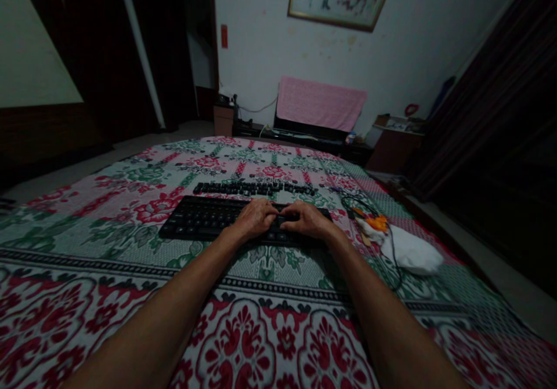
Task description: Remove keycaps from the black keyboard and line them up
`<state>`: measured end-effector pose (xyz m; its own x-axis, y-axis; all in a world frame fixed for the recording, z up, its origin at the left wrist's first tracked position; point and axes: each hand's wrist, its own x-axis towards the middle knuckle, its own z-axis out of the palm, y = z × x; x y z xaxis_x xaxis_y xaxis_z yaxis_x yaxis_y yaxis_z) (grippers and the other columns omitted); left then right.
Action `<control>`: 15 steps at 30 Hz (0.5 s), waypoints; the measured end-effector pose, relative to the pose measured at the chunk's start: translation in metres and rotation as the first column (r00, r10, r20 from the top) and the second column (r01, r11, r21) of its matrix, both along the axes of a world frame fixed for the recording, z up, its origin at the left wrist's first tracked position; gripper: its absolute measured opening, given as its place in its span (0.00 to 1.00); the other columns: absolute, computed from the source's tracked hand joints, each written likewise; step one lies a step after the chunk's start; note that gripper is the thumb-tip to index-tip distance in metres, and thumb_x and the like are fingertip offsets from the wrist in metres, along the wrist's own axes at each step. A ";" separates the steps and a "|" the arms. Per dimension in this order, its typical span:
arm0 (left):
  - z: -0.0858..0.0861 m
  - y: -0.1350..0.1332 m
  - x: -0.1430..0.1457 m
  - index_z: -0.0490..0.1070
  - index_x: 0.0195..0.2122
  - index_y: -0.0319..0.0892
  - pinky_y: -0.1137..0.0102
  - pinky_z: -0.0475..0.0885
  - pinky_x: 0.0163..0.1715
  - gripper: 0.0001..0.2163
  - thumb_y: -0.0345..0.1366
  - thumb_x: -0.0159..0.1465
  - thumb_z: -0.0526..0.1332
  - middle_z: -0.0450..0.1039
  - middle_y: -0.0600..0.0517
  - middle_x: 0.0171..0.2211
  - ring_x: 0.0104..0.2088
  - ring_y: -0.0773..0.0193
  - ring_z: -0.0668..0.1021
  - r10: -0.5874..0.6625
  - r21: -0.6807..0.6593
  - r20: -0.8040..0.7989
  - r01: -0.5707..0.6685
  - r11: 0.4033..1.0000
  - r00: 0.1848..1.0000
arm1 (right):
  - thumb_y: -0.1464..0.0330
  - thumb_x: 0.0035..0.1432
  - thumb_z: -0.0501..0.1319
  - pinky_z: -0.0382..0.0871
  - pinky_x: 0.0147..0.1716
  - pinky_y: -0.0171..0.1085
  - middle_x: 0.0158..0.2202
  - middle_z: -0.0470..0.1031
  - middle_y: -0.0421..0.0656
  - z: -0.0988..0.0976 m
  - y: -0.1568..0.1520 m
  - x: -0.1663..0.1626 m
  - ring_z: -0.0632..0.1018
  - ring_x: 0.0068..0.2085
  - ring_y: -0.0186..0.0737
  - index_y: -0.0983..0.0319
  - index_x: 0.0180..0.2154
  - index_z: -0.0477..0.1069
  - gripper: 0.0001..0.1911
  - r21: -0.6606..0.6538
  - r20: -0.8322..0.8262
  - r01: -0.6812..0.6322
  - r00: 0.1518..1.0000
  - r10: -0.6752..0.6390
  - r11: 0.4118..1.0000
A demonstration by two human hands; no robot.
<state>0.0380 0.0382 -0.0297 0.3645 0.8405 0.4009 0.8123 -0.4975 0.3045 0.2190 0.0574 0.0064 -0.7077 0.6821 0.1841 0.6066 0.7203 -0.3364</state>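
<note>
A black computer keyboard (198, 218) lies flat on the patterned bedspread in front of me. My left hand (256, 218) rests over its middle, fingers curled and drawn together. From the other side my right hand (308, 220) reaches over the keys, its fingers bent and the thumb lower. The fingertips of both hands meet just above the keyboard; anything small between them is too dark to make out. Behind the keyboard's far edge runs a long row of loose black keycaps (256, 188). My wrists hide part of the keyboard's near side.
On the right lie a white bag (415, 251), an orange item (376, 222) and a dark cable (393, 255). The red, green and white bedspread (243, 342) spreads all around. Beyond the bed stands a screen under a pink cloth (319, 104), with boxes (394, 145) at the right.
</note>
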 end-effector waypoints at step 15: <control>-0.001 -0.002 0.008 0.74 0.36 0.45 0.69 0.64 0.40 0.12 0.42 0.55 0.55 0.69 0.50 0.33 0.38 0.62 0.70 0.101 -0.045 0.021 -0.100 0.994 0.995 | 0.67 0.48 0.58 0.60 0.34 0.32 0.32 0.72 0.42 -0.008 0.009 0.006 0.70 0.35 0.36 0.62 0.40 0.72 0.15 -0.090 -0.080 -0.079 0.994 0.071 0.993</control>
<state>0.0462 0.0359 -0.0302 0.2679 0.8895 0.3702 0.8501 -0.3991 0.3436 0.2255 0.0661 -0.0014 -0.7437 0.6444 0.1779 0.5219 0.7260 -0.4479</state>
